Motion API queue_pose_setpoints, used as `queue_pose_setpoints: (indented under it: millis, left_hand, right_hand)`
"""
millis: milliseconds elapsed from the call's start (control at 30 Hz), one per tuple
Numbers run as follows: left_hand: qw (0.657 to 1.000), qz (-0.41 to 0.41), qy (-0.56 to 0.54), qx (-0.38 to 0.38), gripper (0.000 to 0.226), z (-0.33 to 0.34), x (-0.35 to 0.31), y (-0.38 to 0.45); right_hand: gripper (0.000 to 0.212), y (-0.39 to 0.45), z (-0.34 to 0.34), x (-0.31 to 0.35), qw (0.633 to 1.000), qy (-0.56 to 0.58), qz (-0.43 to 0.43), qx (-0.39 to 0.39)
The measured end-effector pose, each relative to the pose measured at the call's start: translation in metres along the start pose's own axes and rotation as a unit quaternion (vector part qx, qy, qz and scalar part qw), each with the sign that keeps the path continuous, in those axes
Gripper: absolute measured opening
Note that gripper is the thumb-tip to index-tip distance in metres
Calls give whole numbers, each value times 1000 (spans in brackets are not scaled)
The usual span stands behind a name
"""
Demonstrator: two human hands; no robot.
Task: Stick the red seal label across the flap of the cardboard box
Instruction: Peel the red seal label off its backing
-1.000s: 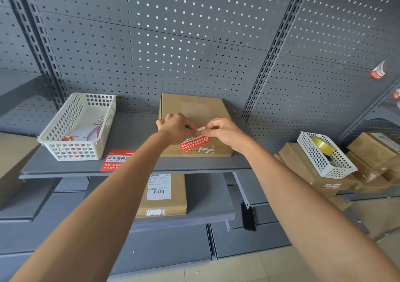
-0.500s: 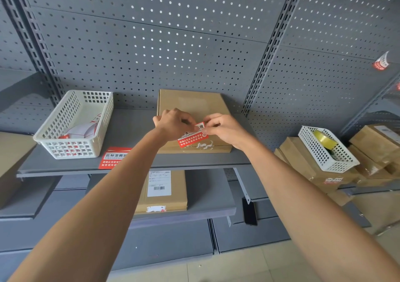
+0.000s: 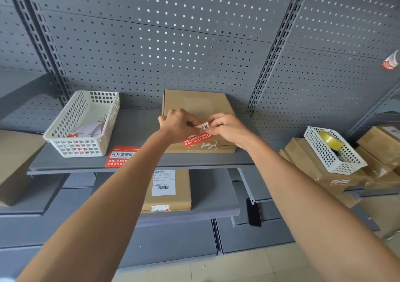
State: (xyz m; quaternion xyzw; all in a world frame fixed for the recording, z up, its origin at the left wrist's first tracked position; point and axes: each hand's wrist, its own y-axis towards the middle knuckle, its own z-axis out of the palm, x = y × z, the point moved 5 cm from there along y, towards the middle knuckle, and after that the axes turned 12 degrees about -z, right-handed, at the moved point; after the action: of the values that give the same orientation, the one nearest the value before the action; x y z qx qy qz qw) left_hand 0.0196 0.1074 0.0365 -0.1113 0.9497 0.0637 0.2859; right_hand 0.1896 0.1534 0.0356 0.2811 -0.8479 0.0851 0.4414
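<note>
A flat brown cardboard box (image 3: 195, 102) lies on the grey shelf (image 3: 138, 128), its front flap edge carrying white label remnants. A red seal label (image 3: 198, 136) with white text is held over the box's front top edge. My left hand (image 3: 176, 124) pinches the label's left end and my right hand (image 3: 227, 128) pinches its right end. The label's upper part is white and tilts slightly. My fingers hide part of the label and of the box top.
A white basket (image 3: 65, 134) holding more labels stands at the shelf's left, with another red label (image 3: 120, 156) stuck at the shelf edge. A second box (image 3: 181, 190) lies on the lower shelf. At right, a white basket (image 3: 333, 152) with yellow tape sits on stacked cartons (image 3: 303, 158).
Both hands with the label have stayed over the box's front edge, with the label shifting only slightly. The view has tilted a little.
</note>
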Motion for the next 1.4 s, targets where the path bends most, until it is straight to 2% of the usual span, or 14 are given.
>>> queue_pose_setpoints:
  millis: [100,367,833,1000,1200,1400]
  left_hand:
    - [1000,-1,-4,8,21,1,0,1]
    - [1000,-19,-21,8,20,-2,-1,0]
    - [1000,-4,-2,-13,15,-5,-5,-10]
    - [1000,-5,-2,-14,18,-5,-5,-10]
    - [1000,6,5,-16,19,-6,-5,-11]
    - [998,50,16,-19,21,-6,2,-17]
  right_hand:
    - [8,-1,0,2,1000,6,-1,4]
    - [5,-3,-2,3,1000,16,-1,19]
    - [3,-5,-3,4,1000,19,-4,-10]
    - [39,-9,-6,2,999,28,6,-37]
    - [19,-9,-3,5,996,-68,-45,-27]
    - [18,-9,-3,6,997,-68,-23,-4]
